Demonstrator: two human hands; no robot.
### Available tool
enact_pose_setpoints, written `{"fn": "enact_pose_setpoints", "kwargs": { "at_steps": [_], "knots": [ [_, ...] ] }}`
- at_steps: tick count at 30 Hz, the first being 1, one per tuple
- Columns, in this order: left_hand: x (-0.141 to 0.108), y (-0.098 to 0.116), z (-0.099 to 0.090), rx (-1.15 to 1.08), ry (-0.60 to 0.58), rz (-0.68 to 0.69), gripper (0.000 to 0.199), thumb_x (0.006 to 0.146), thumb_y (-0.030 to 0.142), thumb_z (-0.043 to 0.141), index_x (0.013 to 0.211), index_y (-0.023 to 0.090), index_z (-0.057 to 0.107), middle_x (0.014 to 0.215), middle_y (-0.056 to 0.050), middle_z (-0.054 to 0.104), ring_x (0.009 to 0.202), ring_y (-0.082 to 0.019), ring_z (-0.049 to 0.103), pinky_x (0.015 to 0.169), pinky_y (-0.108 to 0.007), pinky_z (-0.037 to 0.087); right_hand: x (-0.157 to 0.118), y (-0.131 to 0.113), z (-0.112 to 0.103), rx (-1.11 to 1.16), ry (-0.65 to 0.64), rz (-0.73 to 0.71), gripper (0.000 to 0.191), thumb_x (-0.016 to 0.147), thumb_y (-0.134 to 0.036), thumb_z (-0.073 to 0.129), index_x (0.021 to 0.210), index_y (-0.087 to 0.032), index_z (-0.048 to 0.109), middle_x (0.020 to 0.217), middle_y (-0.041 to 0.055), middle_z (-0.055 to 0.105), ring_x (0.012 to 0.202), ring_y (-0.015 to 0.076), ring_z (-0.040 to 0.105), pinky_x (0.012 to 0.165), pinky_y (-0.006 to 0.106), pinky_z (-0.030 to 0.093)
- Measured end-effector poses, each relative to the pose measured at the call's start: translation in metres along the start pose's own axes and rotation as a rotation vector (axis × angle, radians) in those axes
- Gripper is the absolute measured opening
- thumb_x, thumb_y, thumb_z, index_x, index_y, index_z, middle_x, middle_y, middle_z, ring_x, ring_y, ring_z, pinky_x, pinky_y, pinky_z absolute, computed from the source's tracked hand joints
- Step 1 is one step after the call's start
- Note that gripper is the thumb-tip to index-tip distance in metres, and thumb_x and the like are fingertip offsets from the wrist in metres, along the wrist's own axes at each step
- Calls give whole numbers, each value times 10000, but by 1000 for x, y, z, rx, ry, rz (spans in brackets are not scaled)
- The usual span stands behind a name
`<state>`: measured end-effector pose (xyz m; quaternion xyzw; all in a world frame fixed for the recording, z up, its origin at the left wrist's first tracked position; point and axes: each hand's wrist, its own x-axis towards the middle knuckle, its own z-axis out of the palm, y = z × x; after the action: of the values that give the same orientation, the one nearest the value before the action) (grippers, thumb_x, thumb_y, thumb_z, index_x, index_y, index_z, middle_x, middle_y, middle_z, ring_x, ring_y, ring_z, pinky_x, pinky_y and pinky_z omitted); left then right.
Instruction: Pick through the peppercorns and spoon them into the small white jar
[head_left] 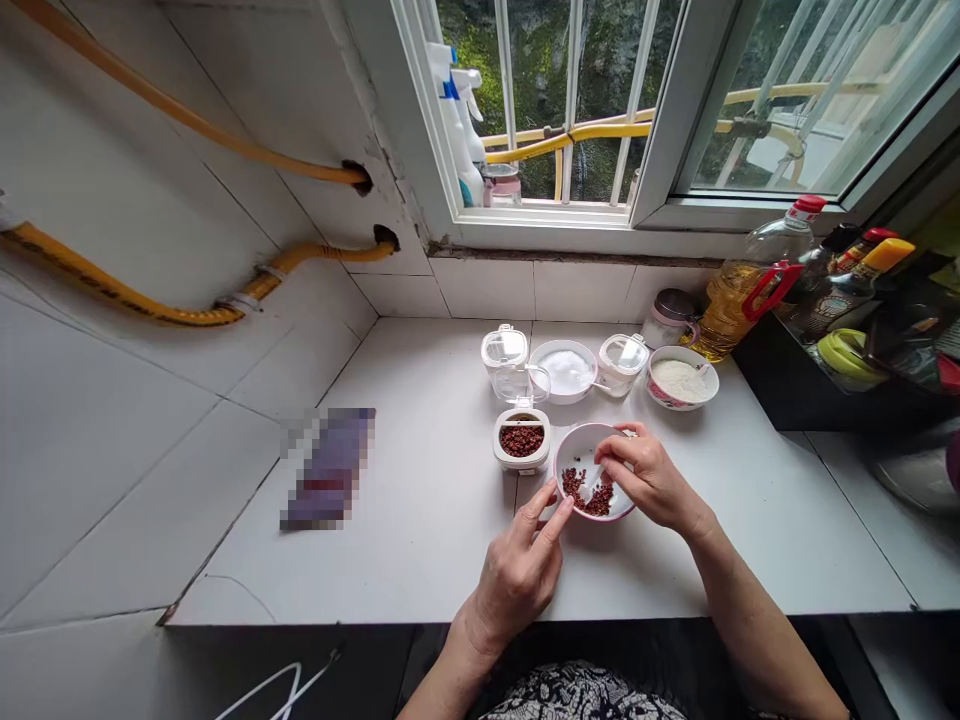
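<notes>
A white bowl with a pink rim (561, 447) stands on the counter with small red-brown peppercorns (598, 499) in its bottom. My right hand (651, 474) pinches a small white spoon (592, 482), whose end dips among the peppercorns. At the bowl's near left rim, my left hand (523, 572) rests two outstretched fingertips against it; the other fingers are curled. Just left of the bowl, a white seasoning jar (523, 462) has its clear lid raised and is filled with the same peppercorns.
Behind stand a closed jar (504, 347), a bowl of white powder (564, 372), another lidded jar (622, 362) and a flowered bowl of pale grains (681, 380). An oil bottle (739, 285) and a black rack (817, 385) border the right. A pixelated purple item (330, 470) lies left.
</notes>
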<state>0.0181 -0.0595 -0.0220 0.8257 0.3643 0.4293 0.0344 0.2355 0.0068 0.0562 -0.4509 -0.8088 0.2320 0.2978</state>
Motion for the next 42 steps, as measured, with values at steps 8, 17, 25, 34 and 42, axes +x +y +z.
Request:
{"fn": "enact_pose_setpoints", "kwargs": {
  "at_steps": [8, 17, 25, 34, 42],
  "knots": [
    [-1, -1, 0, -23, 0, 2, 592, 885, -60, 463, 1444, 136, 473, 1423, -221, 513, 1255, -241, 600, 911, -293, 601, -1, 1, -5, 289, 120, 253, 178, 873, -253, 513, 762, -237, 651, 619, 38, 694, 923, 255, 611, 754, 352, 510],
    [0, -1, 0, -19, 10, 9, 597, 881, -68, 461, 1443, 133, 478, 1410, -224, 522, 1246, -244, 603, 903, -298, 606, 4, -3, -4, 480, 212, 376, 165, 828, -322, 581, 738, -200, 645, 582, 9, 680, 572, 162, 597, 611, 299, 468],
    [-1, -2, 1, -23, 13, 9, 628, 886, -63, 452, 1474, 157, 445, 1422, -217, 517, 1252, -239, 602, 901, -304, 610, 5, 1, -3, 604, 315, 397, 224, 819, -407, 657, 807, -184, 664, 614, 32, 707, 573, 165, 607, 587, 301, 495],
    [-1, -2, 2, -8, 17, 16, 632, 884, -52, 447, 1483, 149, 437, 1432, -223, 509, 1260, -251, 597, 926, -322, 601, 20, -23, 20, 281, 501, -9, 88, 959, -220, 545, 974, -226, 631, 816, 31, 774, 695, 175, 687, 829, 394, 540],
    [0, -3, 2, 4, 24, 20, 615, 879, -42, 448, 1468, 133, 456, 1424, -222, 523, 1256, -248, 604, 951, -316, 589, 16, -24, 15, -157, 490, -397, 227, 929, -76, 497, 1025, -236, 627, 838, -4, 771, 663, 159, 673, 1022, 452, 436]
  ]
}}
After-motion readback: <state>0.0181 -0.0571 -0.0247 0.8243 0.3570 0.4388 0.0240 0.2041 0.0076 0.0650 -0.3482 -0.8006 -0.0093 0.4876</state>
